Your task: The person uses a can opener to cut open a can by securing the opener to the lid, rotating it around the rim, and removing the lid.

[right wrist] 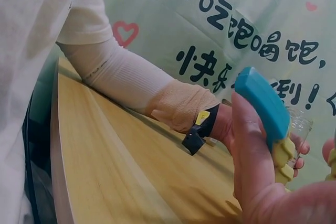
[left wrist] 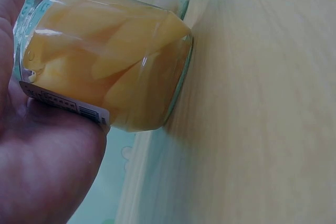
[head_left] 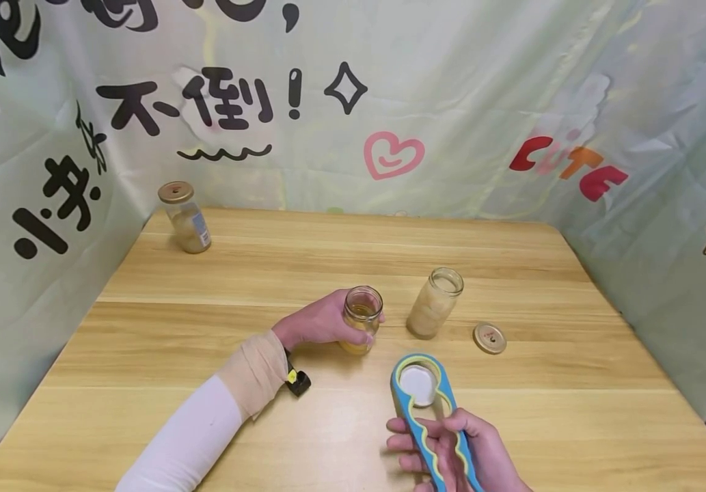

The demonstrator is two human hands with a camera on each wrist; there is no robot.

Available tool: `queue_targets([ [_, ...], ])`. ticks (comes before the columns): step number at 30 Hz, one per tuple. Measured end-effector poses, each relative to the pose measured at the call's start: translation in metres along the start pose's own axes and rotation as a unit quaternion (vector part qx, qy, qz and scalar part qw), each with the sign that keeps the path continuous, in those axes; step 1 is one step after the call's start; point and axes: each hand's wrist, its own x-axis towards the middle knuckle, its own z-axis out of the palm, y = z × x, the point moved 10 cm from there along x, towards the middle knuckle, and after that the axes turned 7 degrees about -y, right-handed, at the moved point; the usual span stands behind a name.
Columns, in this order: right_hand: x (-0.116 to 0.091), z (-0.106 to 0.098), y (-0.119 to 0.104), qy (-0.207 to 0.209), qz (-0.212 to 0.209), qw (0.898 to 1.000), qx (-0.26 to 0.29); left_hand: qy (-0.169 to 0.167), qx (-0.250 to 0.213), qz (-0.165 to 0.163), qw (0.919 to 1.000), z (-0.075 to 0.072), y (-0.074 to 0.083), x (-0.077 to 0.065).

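Note:
My left hand (head_left: 322,321) grips an open glass jar (head_left: 355,345) near the middle of the wooden table. In the left wrist view, yellow fruit pieces (left wrist: 126,45) fill the jar, and a label shows beside the palm. My right hand (head_left: 486,447) holds a blue and yellow jar opener (head_left: 445,383), thumb on top and fingers beneath, at the near side. Within the opener's largest ring shows a white round lid underside (head_left: 417,384). In the right wrist view, the opener's blue edge (right wrist: 265,103) rises beside the thumb.
A second lidless jar (head_left: 429,311) with pale contents stands right of the left hand. A gold lid (head_left: 489,338) lies to its right. At the far left corner stands a jar with its lid on (head_left: 188,222). Printed cloth (head_left: 451,89) hangs behind the table.

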Motion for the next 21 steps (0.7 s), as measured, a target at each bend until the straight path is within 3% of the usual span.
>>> queue_targets([
  [7, 0.0009, 0.0075, 0.0012, -0.037, -0.009, 0.999, 0.035, -0.001, 0.013, 0.003, 0.9999, 0.0006, 0.0014, 0.0000],
  [10, 0.0006, 0.0088, -0.0002, -0.044, -0.021, 0.999, 0.020, 0.002, 0.015, 0.002, 0.9999, 0.0007, 0.0016, 0.0001],
  [17, 0.0000, 0.0016, 0.0002, -0.001, -0.030, 0.999, -0.018, 0.012, 0.017, 0.007, 0.9998, 0.0001, 0.0026, 0.0006],
  [21, 0.0003, 0.0003, 0.0028, -0.001, -0.026, 1.000, -0.002, 0.019, 0.013, 0.014, 0.9996, -0.0010, 0.0028, 0.0019],
])
